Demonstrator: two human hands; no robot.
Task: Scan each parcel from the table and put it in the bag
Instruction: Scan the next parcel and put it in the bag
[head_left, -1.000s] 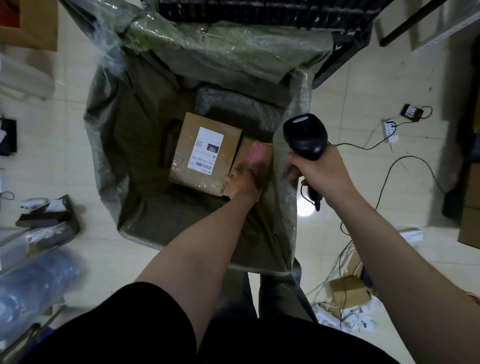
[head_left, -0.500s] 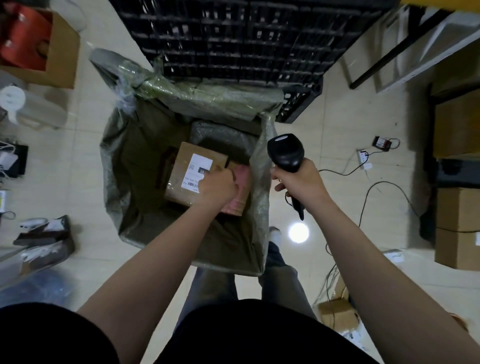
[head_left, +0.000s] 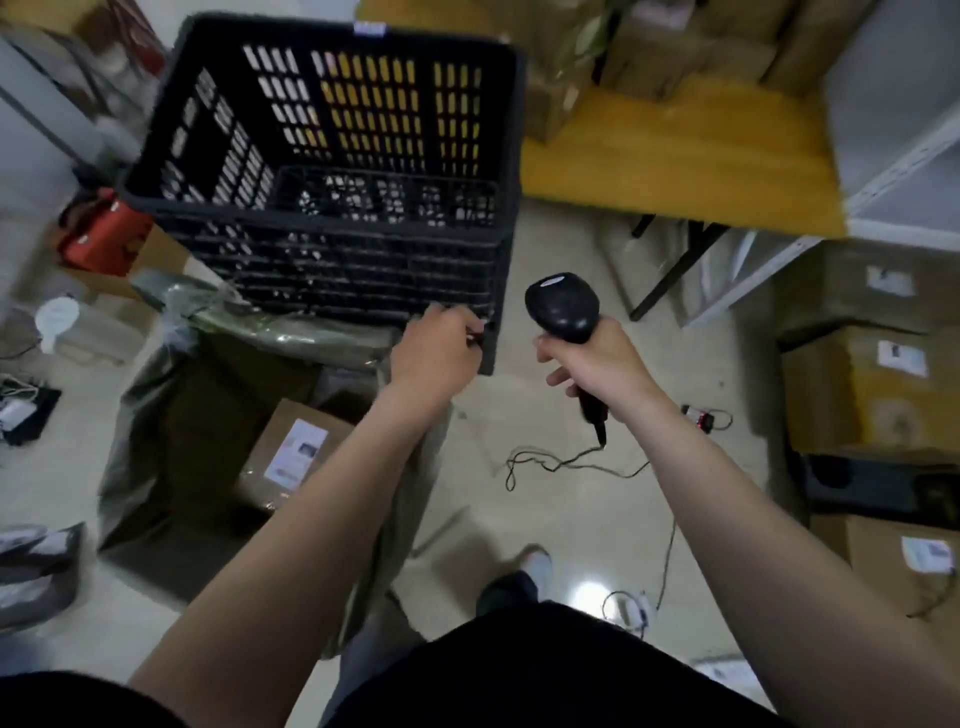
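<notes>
Head view: right hand (head_left: 597, 364) gripped black barcode scanner (head_left: 563, 306); left hand (head_left: 434, 353), fingers curled, touched near corner of black crate (head_left: 337, 270), grip unclear. Labelled parcel (head_left: 291, 452) lay in green bag (head_left: 150, 415).

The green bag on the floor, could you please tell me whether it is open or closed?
Open: the bag gapes wide at its mouth, and a labelled brown parcel lies visible inside it.
</notes>
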